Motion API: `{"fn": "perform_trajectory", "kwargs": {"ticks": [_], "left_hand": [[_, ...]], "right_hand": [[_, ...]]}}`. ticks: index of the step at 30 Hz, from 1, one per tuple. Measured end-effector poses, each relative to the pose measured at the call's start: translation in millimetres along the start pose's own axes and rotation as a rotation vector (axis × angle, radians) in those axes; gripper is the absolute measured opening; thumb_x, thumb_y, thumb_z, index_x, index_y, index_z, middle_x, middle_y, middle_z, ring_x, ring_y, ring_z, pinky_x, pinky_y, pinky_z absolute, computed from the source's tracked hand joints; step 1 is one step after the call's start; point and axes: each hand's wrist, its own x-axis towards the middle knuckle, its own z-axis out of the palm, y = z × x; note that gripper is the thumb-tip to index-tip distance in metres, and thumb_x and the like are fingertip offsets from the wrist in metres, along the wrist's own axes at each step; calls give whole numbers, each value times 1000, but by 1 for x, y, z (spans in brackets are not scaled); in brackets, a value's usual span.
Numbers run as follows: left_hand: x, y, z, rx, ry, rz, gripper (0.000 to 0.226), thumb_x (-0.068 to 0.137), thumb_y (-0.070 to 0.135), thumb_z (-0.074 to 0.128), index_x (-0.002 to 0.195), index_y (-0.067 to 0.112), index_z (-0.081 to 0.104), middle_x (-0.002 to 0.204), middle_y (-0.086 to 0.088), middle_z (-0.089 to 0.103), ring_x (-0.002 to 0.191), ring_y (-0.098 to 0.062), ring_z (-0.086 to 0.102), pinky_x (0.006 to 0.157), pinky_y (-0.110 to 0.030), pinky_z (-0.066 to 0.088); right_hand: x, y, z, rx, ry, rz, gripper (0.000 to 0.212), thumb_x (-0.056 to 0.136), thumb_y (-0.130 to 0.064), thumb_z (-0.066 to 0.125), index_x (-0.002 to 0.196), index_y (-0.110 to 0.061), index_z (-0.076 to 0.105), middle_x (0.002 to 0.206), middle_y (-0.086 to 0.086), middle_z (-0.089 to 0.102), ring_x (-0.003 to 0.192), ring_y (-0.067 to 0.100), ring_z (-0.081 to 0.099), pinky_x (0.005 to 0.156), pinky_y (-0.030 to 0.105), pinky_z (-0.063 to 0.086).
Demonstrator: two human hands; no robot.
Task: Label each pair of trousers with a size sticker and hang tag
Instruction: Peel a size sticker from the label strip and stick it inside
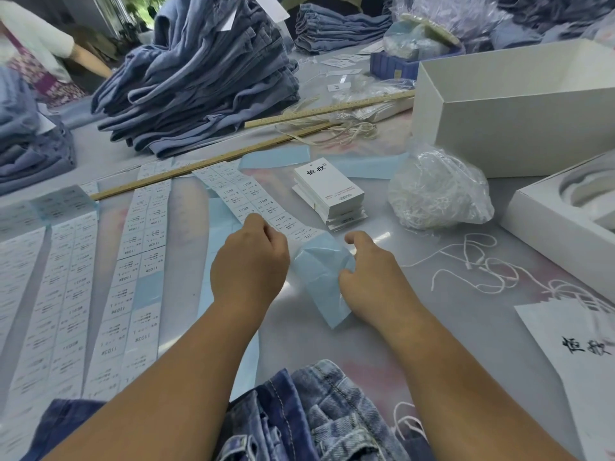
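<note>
Soft daylight, table glare, edges warped, blurred.

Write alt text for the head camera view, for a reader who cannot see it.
Two bare hands work a strip of size stickers on a table: the left hand pinches the strip while the right hand holds its curled blue backing. A stack of hang tags lies just beyond, more sticker sheets to the left, and denim trousers at the near edge.
</note>
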Motion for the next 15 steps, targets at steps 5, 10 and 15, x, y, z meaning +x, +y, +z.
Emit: {"fn": "perform_trajectory", "kwargs": {"ticks": [5,10,15], "left_hand": [[2,4,-7,-125,116,-22,15,102,21,39,97,13,50,72,2,52,62,-14,49,55,-36,45],[-6,14,-9,-105,119,201,11,101,21,45,96,14,51,74,-1,57,57,-22,54,48,-34,48],[-20,40,-19,12,124,492,16,92,19,53,82,7,57,55,-10,59,40,-29,48,41,-31,45]], "right_hand": [[1,3,1,-32,0,-14,45,83,-4,50,124,-23,54,112,4,58,85,19,51,60,24,39],[-6,-4,0,-172,60,-70,47,82,-13,61,128,-24,54,121,0,38,110,21,46,85,25,38],[-14,-19,-22,330,242,-18,20,86,-21,58,71,-7,60,64,4,58,64,13,49,63,34,44]]}}
